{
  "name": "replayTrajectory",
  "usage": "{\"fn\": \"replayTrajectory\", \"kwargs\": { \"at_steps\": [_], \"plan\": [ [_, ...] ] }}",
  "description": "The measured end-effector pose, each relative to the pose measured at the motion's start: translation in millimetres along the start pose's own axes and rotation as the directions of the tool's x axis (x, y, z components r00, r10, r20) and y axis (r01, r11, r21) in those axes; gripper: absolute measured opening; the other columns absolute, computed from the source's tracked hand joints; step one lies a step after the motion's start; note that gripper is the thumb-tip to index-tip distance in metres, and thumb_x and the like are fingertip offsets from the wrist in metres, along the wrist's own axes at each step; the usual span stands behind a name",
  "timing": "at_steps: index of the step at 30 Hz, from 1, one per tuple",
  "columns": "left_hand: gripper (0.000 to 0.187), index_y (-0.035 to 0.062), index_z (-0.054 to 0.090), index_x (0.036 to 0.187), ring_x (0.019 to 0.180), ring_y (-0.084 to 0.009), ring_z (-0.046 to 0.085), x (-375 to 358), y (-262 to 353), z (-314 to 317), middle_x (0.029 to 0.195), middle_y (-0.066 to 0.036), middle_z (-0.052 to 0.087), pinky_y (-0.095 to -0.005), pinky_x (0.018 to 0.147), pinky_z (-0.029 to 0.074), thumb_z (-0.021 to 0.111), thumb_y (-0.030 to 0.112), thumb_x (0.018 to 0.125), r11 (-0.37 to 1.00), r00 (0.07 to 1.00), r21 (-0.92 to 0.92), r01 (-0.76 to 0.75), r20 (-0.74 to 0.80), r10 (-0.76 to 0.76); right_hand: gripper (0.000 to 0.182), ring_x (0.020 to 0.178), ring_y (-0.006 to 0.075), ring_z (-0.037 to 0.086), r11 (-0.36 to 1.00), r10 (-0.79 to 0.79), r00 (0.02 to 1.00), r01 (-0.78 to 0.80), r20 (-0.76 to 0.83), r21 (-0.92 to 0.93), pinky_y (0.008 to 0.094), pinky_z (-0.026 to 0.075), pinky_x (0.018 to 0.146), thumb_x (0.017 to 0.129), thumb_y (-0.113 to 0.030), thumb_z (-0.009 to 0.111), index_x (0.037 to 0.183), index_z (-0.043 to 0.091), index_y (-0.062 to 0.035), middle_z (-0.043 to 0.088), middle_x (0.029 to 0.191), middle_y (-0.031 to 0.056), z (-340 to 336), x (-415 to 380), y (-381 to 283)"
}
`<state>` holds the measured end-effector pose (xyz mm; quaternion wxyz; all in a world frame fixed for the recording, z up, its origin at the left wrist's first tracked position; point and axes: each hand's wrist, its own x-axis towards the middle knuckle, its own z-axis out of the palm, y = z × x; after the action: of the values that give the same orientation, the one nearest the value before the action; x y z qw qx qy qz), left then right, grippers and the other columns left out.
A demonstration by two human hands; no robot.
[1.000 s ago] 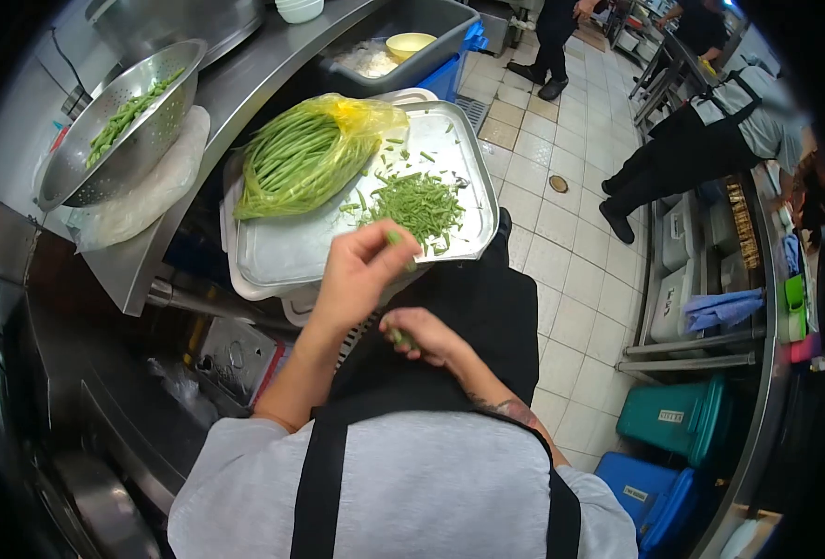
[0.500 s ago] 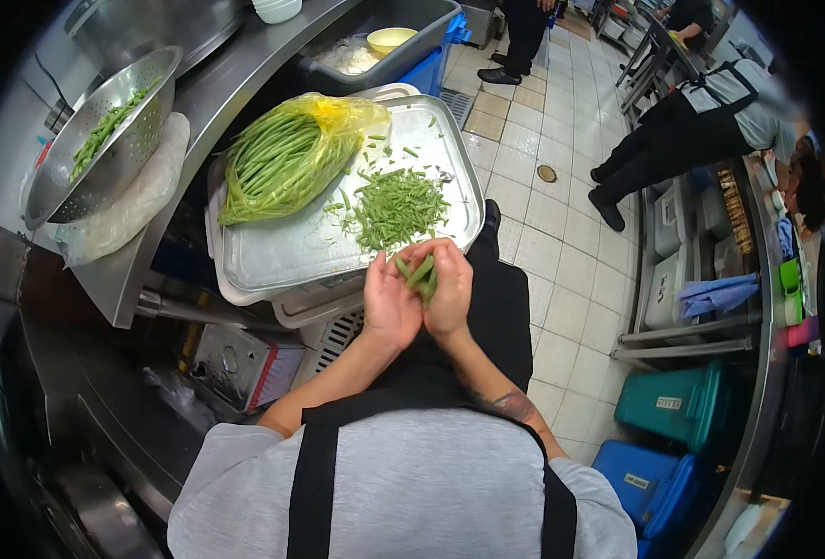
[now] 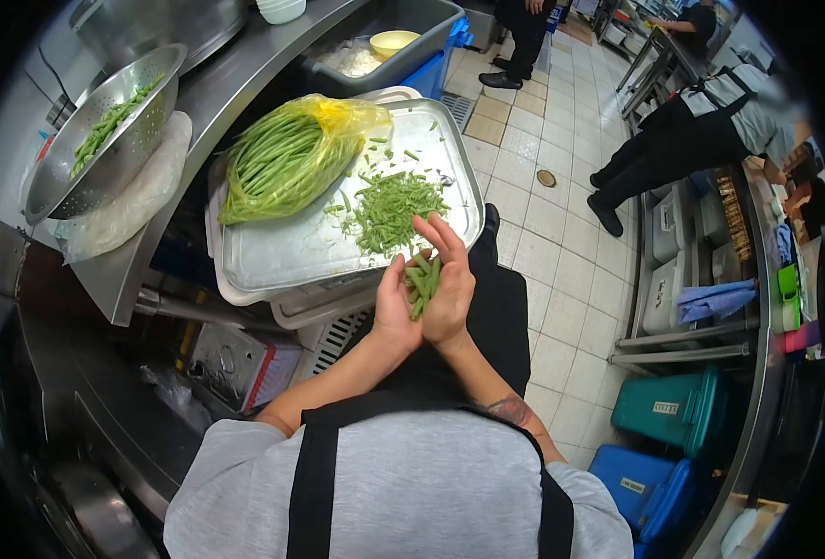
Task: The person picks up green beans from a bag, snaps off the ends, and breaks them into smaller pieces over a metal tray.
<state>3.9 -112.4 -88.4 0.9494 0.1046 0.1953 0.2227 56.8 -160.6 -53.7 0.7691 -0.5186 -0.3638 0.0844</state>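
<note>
My left hand (image 3: 398, 309) and my right hand (image 3: 450, 296) meet at the near edge of the metal tray (image 3: 273, 265), cupped together around a small bunch of cut green bean pieces (image 3: 423, 285). The right fingers stretch up past the pieces, while the left thumb and palm press in from the other side. Just beyond my hands, a heap of trimmed bean ends (image 3: 396, 210) is spread over the tray. Whole long green beans (image 3: 273, 158) fill a yellow plastic bag (image 3: 357, 121) on the tray's left part.
On the steel counter (image 3: 209, 102) at left, a tilted colander (image 3: 152, 116) holds more beans and leans on a white bag (image 3: 147, 200). A grey tub (image 3: 422, 47) stands behind the tray. At right are lidded bins (image 3: 673, 408) and a person in an apron (image 3: 687, 140) at a counter.
My right fingers have straightened and lifted, uncovering more of the bean pieces in my palms. The person at right has shifted slightly; tray, bag and colander look the same.
</note>
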Motion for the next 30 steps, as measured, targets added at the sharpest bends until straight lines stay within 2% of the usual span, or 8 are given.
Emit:
{"fn": "replayTrajectory", "kwargs": {
  "at_steps": [5, 11, 16, 20, 23, 26, 28, 30],
  "plan": [
    [0.035, 0.0052, 0.054, 0.107, 0.102, -0.0216, 0.055, 8.0, 3.9, -6.9, 0.107, -0.011, 0.058, -0.0350, 0.091, 0.044, 0.041, 0.034, 0.093, 0.978, 0.990, -0.162, 0.131, 0.074, -0.120, 0.051, 0.118, 0.0269, 0.046, 0.975, -0.152, 0.980, 0.170, 0.130, -0.140, 0.0330, 0.035, 0.097, 0.098, -0.034, 0.026, 0.124, 0.040, 0.0072, 0.051, 0.121, 0.0221, -3.0, 8.8, -0.2],
    [0.033, 0.0062, 0.055, 0.104, 0.102, -0.0239, 0.056, 10.9, 4.4, 2.4, 0.105, -0.012, 0.059, -0.0373, 0.092, 0.043, 0.043, 0.034, 0.092, 0.970, 0.984, -0.198, 0.138, 0.135, -0.113, 0.029, 0.117, 0.0322, 0.048, 0.964, -0.263, 0.939, 0.264, -0.221, -0.025, 0.0395, 0.035, 0.099, 0.093, -0.011, 0.030, 0.102, 0.052, 0.0049, 0.056, 0.112, 0.0208, -0.5, 22.0, -2.1],
    [0.033, 0.0061, 0.055, 0.102, 0.099, -0.0252, 0.057, 15.2, 5.9, 8.1, 0.103, -0.013, 0.059, -0.0393, 0.093, 0.043, 0.044, 0.036, 0.092, 0.963, 0.992, -0.239, 0.126, 0.015, -0.126, 0.026, 0.116, 0.0335, 0.048, 0.963, -0.238, 0.958, 0.210, -0.162, -0.170, 0.0396, 0.035, 0.099, 0.091, -0.009, 0.033, 0.099, 0.054, 0.0047, 0.056, 0.111, 0.0202, -4.8, 20.7, -3.6],
    [0.034, 0.0070, 0.051, 0.101, 0.089, -0.0283, 0.058, 27.8, 41.1, 20.2, 0.094, -0.016, 0.058, -0.0403, 0.075, 0.053, 0.042, 0.038, 0.092, 0.917, 0.987, -0.367, 0.154, 0.013, -0.161, 0.025, 0.113, 0.0306, 0.050, 0.959, -0.253, 0.938, 0.210, -0.237, -0.192, 0.0395, 0.035, 0.098, 0.091, -0.008, 0.033, 0.096, 0.054, 0.0042, 0.056, 0.108, 0.0197, -14.6, 17.9, -5.9],
    [0.032, 0.0042, 0.049, 0.103, 0.088, -0.0288, 0.059, 42.1, 111.3, 68.6, 0.099, -0.017, 0.055, -0.0397, 0.071, 0.056, 0.048, 0.034, 0.090, 0.888, 0.999, -0.458, -0.031, -0.026, 0.021, 0.027, 0.106, 0.0257, 0.052, 0.983, -0.141, 0.956, 0.104, -0.258, -0.154, 0.0355, 0.036, 0.097, 0.092, -0.010, 0.031, 0.095, 0.054, 0.0045, 0.057, 0.106, 0.0172, -29.9, 14.0, 5.5],
    [0.037, 0.0012, 0.050, 0.101, 0.087, -0.0304, 0.060, 38.2, 224.4, 138.6, 0.094, -0.015, 0.057, -0.0422, 0.072, 0.056, 0.047, 0.037, 0.090, 0.864, 0.896, -0.455, -0.218, 0.257, 0.361, 0.028, 0.103, 0.0242, 0.053, 0.985, -0.029, 0.978, -0.007, -0.206, -0.172, 0.0346, 0.037, 0.095, 0.093, -0.011, 0.031, 0.095, 0.054, 0.0045, 0.058, 0.103, 0.0162, -39.1, 3.1, 9.4],
    [0.036, 0.0028, 0.048, 0.101, 0.086, -0.0307, 0.059, 26.8, 306.2, 177.3, 0.096, -0.015, 0.056, -0.0438, 0.072, 0.055, 0.039, 0.037, 0.092, 0.782, 0.695, -0.431, -0.451, 0.381, 0.611, 0.028, 0.103, 0.0247, 0.053, 0.986, -0.008, 0.983, -0.022, -0.185, -0.165, 0.0351, 0.038, 0.094, 0.093, -0.011, 0.031, 0.091, 0.055, 0.0039, 0.058, 0.102, 0.0165, -37.4, -2.4, 7.8],
    [0.030, 0.0040, 0.048, 0.100, 0.083, -0.0311, 0.058, 7.8, 369.0, 209.4, 0.101, -0.017, 0.053, -0.0472, 0.067, 0.053, 0.038, 0.031, 0.091, 0.467, 0.436, -0.153, -0.871, 0.198, 0.878, 0.028, 0.103, 0.0253, 0.054, 0.979, 0.010, 0.997, -0.025, -0.073, -0.201, 0.0353, 0.038, 0.094, 0.093, -0.011, 0.032, 0.087, 0.056, 0.0035, 0.059, 0.099, 0.0164, -38.8, -10.9, 12.9]
  ]
}}
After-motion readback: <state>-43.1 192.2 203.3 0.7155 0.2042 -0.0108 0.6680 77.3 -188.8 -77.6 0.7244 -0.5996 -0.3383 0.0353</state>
